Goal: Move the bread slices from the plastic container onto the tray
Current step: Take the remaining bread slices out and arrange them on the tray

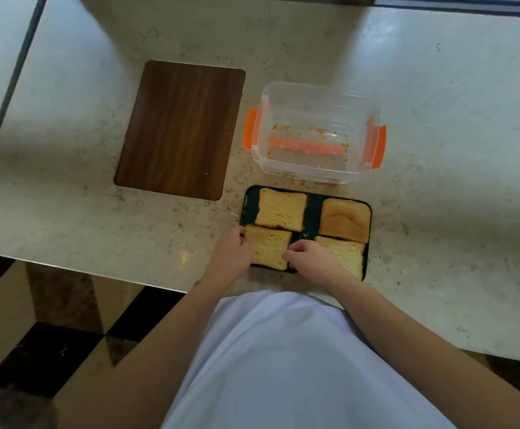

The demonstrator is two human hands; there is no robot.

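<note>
A dark tray (312,212) lies near the counter's front edge with several bread slices on it. The near-left slice (268,246) sits between my two hands. My left hand (230,253) touches its left edge and my right hand (309,263) pinches its right edge, partly covering the near-right slice (348,253). Two more slices lie at the far left (280,209) and far right (345,219) of the tray. Behind the tray stands the clear plastic container (314,131) with orange clips, holding only crumbs.
A dark wooden board (179,130) lies flat to the left of the container. Crumbs are scattered on the pale stone counter (438,150). The counter's front edge runs just below the tray, with checkered floor (51,335) beyond it on the left.
</note>
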